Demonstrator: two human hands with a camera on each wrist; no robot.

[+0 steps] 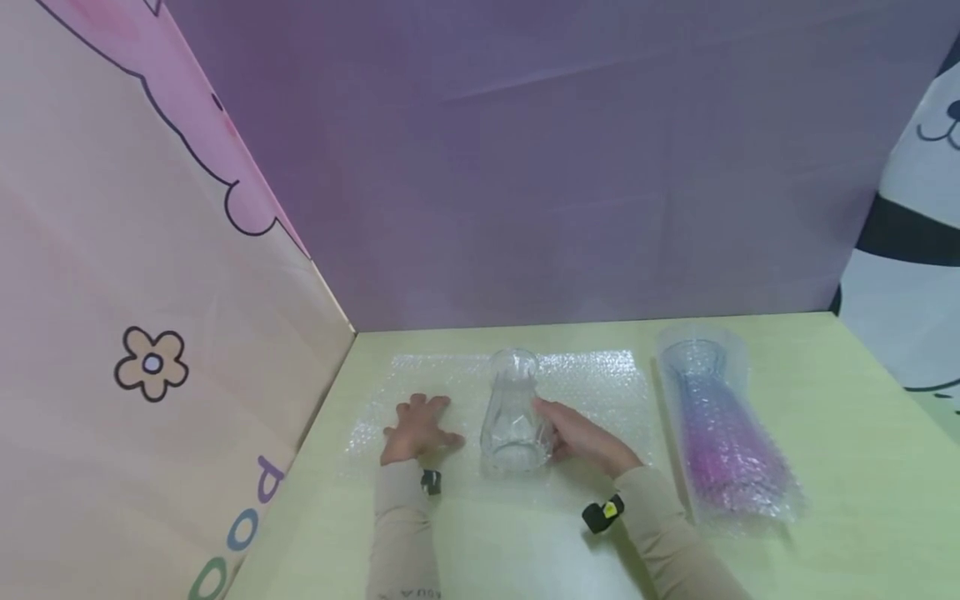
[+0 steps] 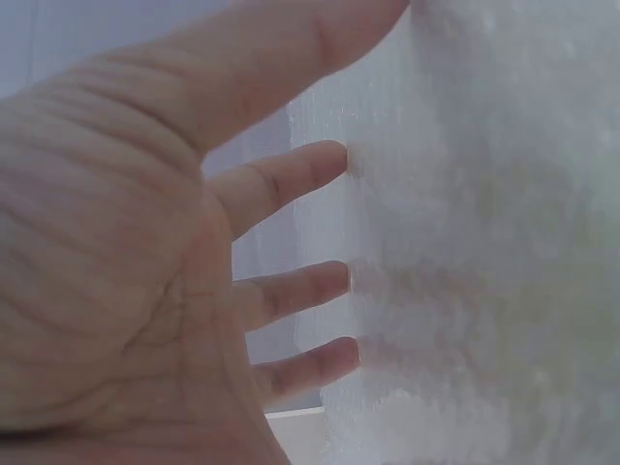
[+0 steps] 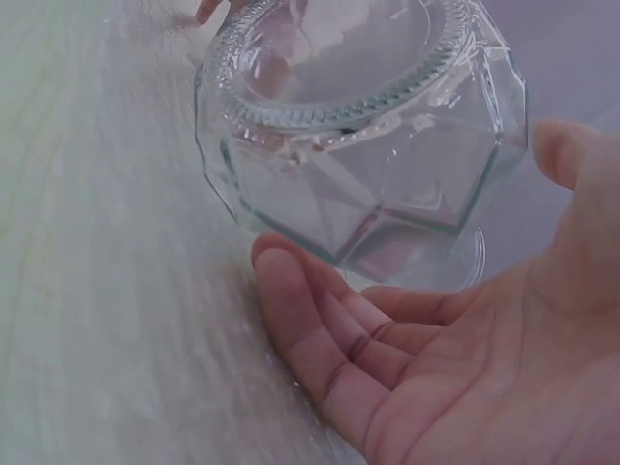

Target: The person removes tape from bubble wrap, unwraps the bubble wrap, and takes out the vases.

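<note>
A clear glass vase [image 1: 514,417] with a faceted body lies on its side on a sheet of bubble wrap [image 1: 592,379], its base toward me. My right hand [image 1: 588,437] holds the vase's right side; the right wrist view has the fingers curled under the faceted glass [image 3: 387,194] and the thumb on the other side. To the left of the vase, my left hand [image 1: 420,427] rests on the sheet with fingers spread. Its fingertips touch the wrap [image 2: 465,291] in the left wrist view, and nothing is in the palm.
A second vase [image 1: 727,442], tinted blue to pink and wrapped in bubble wrap, lies on the pale yellow table [image 1: 847,467] to the right. A purple panel [image 1: 570,183] stands behind the table, and a printed panel [image 1: 150,275] borders it on the left.
</note>
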